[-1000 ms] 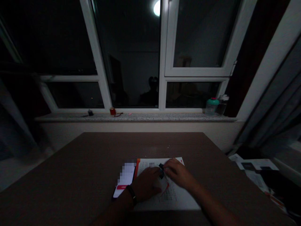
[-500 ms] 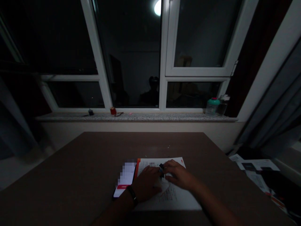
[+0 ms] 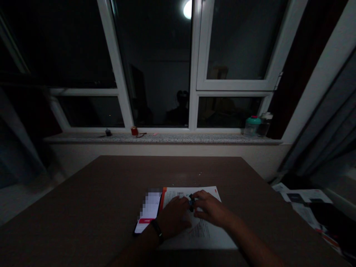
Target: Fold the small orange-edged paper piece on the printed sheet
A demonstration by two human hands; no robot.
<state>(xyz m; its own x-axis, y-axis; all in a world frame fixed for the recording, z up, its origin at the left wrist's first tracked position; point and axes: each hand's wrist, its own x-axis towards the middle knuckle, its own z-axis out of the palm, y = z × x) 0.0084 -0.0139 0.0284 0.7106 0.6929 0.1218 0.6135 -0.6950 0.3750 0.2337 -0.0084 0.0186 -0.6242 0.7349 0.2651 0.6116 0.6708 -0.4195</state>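
A printed paper booklet with an orange left edge lies on the table under both my hands. Between my fingertips, over the page, is a small dark object; its kind is too dim and covered to make out. My left hand, with a dark band on its wrist, holds the object's left side, thumb low on the page. From the right, the bent fingers of my right hand grip the other side. Left of the booklet, partly behind my left wrist, lies a phone with a lit screen.
The brown table reaches to a stone windowsill. On the sill stand a red jar, a small dark item, a teal-lidded bottle and a clear bottle. Papers lie beyond the table's right edge.
The small dark object seems to have turned slightly between my fingers, and my right fingers have shifted a little. The booklet and phone stay in place.
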